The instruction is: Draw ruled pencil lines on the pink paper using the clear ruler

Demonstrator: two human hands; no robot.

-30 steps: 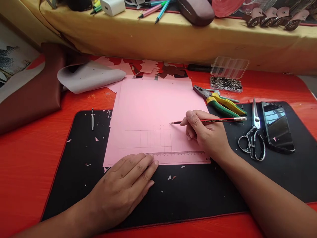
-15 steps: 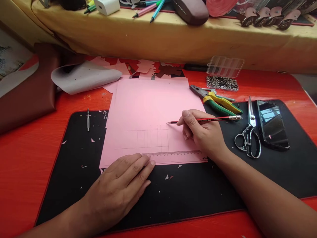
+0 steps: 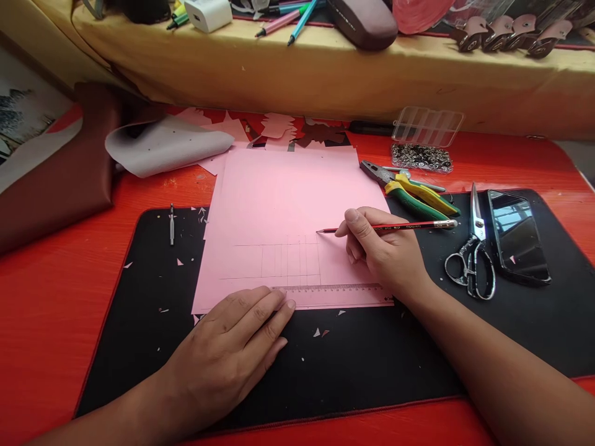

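A pink paper sheet (image 3: 288, 204) lies across the black mat (image 3: 139, 322) on the red table. Faint pencil lines form a grid of narrow boxes near its lower edge. My right hand (image 3: 385, 254) pinches a red pencil (image 3: 400, 227), its tip resting on the paper at the grid's upper right corner. A clear ruler (image 3: 334, 289) lies along the sheet's bottom edge. My left hand (image 3: 232, 353) rests flat with fingers stretched out, its fingertips pressing the ruler's left end and the paper's lower edge.
Right of the paper lie green-and-yellow pliers (image 3: 413, 192), scissors (image 3: 471, 254) and a dark phone (image 3: 515, 235). A clear compartment box (image 3: 427, 127) sits above a pile of metal rings (image 3: 421, 158). Grey and brown leather pieces (image 3: 162, 145) lie at left, a small awl (image 3: 171, 224) on the mat.
Both hands, the pencil and the ruler keep their places on the paper. Only the camera view has shifted slightly.
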